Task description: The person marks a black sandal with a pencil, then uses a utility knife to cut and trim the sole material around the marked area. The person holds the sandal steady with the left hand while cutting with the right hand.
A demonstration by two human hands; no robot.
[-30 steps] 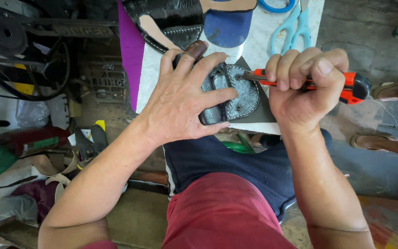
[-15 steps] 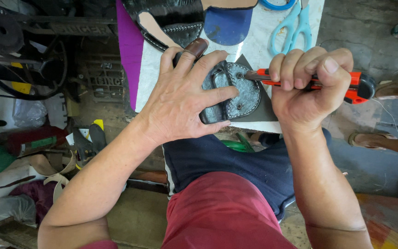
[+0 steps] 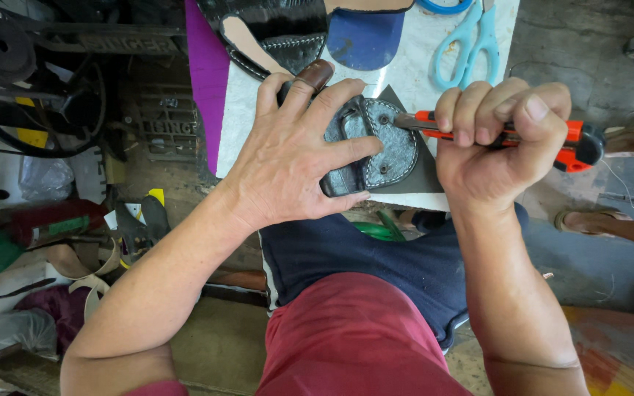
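One grey leather piece [image 3: 387, 143] lies on the white bench [image 3: 420, 70], resting on a dark triangular sheet [image 3: 423, 176]. One orange-and-black utility knife [image 3: 577, 143] is in use, one pair of light blue scissors [image 3: 471, 33] lies at the far edge, and one blue sole-shaped piece [image 3: 365, 37] sits just left of them. One black sandal upper [image 3: 280, 29] with a tan lining lies farther left, against a purple sheet [image 3: 201, 73].

The leather piece is rounded, dark grey with a mottled sheen, edged with pale stitching and marked by two small rivets (a raised strap runs across it near the middle). Its left part is hidden under the left hand.

The left hand [image 3: 291, 158] lies flat and spread over the piece's left half, fingers [image 3: 346, 95] splayed and pressing it down, the thumb along its near edge. A brown thimble-like cap covers one fingertip at the far side. The right hand [image 3: 497, 143] is closed in a fist around the knife's handle, just right of the piece, with the metal blade end reaching left and meeting the piece's right far edge.

The piece sits at the near edge of the bench, between the two hands, above the person's dark blue lap cloth [image 3: 376, 257] and red shorts [image 3: 354, 337].
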